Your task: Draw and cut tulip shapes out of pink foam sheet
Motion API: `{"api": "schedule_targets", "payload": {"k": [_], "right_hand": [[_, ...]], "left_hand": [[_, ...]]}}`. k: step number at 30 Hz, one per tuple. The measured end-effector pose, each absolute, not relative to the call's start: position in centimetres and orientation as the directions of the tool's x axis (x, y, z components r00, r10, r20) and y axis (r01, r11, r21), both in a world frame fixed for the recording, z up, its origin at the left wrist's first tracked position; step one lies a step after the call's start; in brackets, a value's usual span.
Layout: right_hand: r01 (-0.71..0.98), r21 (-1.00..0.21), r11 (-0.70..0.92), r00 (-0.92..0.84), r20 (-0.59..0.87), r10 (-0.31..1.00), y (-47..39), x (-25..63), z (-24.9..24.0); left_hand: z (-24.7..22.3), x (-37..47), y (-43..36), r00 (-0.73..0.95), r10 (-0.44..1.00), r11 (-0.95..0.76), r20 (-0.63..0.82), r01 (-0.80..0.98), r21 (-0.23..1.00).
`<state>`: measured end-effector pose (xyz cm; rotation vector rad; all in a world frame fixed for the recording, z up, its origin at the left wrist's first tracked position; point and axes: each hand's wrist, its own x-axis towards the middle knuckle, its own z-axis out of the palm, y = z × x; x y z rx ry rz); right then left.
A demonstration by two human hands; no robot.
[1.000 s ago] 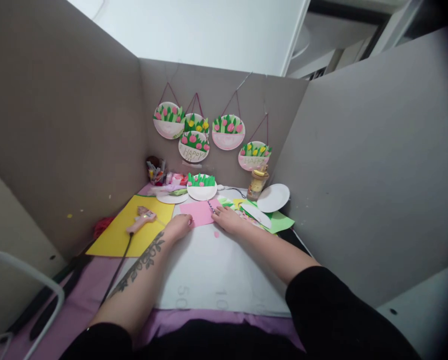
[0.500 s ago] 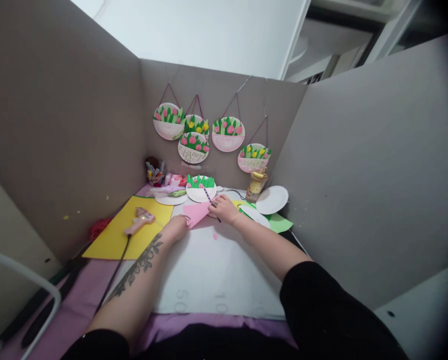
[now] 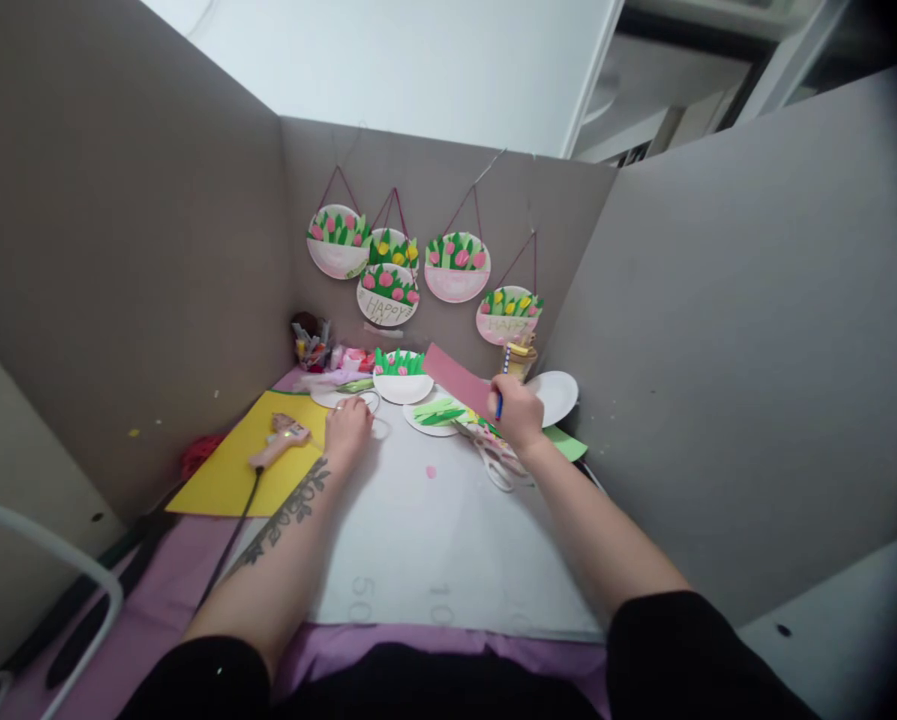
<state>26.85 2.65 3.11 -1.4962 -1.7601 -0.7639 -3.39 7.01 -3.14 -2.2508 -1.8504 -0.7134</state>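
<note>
Raised at the right of the work surface, my right hand grips a sheet of pink paper and a dotted blue pencil. My left hand has its fingers curled at the handles of a pair of scissors by the left plate. Between the hands and farther back is a plate with green leaves and pink tulips. A second plate holds green paper pieces. White-handled scissors lie below my right hand. A small pink piece lies on the white sheet.
A glue gun rests on yellow paper at the left, its cord trailing forward. White plates and a jar stand at the back right. Decorated half-plates hang on the grey back panel.
My right hand has moved right and up with the pink paper and pencil. My left hand has let go of the paper and shifted slightly back to the scissors. The plate of green pieces is uncovered.
</note>
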Motion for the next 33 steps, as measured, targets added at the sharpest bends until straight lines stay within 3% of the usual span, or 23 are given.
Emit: {"api": "schedule_targets", "payload": {"k": [2, 4, 7, 10, 13, 15, 18, 23, 27, 30, 33], "right_hand": [[0.979, -0.080, 0.186, -0.042, 0.820, 0.571, 1.6, 26.0, 2.3], [0.966, -0.073, 0.247, -0.082, 0.822, 0.564, 0.6, 24.7, 1.3], [0.946, 0.036, 0.323, -0.214, 0.815, 0.538, -0.4, 22.5, -0.3], [0.894, 0.165, 0.416, -0.377, 0.778, 0.502, -1.0, 20.9, -2.0], [0.819, 0.223, 0.529, -0.490, 0.752, 0.441, -1.1, 20.3, -3.4], [0.798, 0.207, 0.566, -0.500, 0.752, 0.429, -1.1, 20.6, -3.9], [0.797, 0.152, 0.585, -0.496, 0.716, 0.490, -1.2, 21.6, -4.1], [0.734, 0.095, 0.672, -0.604, 0.543, 0.583, -1.5, 23.1, -4.4], [0.694, -0.006, 0.720, -0.635, 0.465, 0.617, -1.6, 23.8, -4.0], [0.616, -0.217, 0.758, -0.631, 0.441, 0.638, -1.8, 23.9, -3.2], [0.450, -0.602, 0.659, -0.443, 0.490, 0.751, -1.6, 22.6, -2.8]], "left_hand": [[-3.2, -4.1, 7.4, 0.069, 0.900, -0.169, 0.430, 0.965, 0.201], [-3.1, -4.8, 7.7, 0.013, 0.919, -0.123, 0.393, 0.959, 0.255], [-2.4, -5.2, 7.5, -0.034, 0.947, -0.134, 0.319, 0.862, 0.489], [-1.5, -4.7, 6.4, 0.005, 0.998, -0.049, 0.055, 0.526, 0.849], [-1.4, -3.9, 5.2, 0.174, 0.973, 0.112, -0.152, 0.223, 0.968], [-1.7, -3.6, 4.8, 0.186, 0.977, 0.071, -0.103, 0.170, 0.983], [-2.2, -3.5, 4.7, 0.183, 0.983, -0.068, 0.009, 0.319, 0.945], [-1.2, -4.2, 4.3, 0.361, 0.931, -0.215, -0.054, 0.662, 0.718], [-0.8, -4.3, 4.1, 0.436, 0.895, -0.299, -0.097, 0.748, 0.593], [-1.6, -4.1, 4.6, 0.495, 0.861, -0.354, -0.117, 0.749, 0.559], [-2.7, -4.0, 5.0, 0.521, 0.848, -0.408, -0.101, 0.762, 0.503]]}}
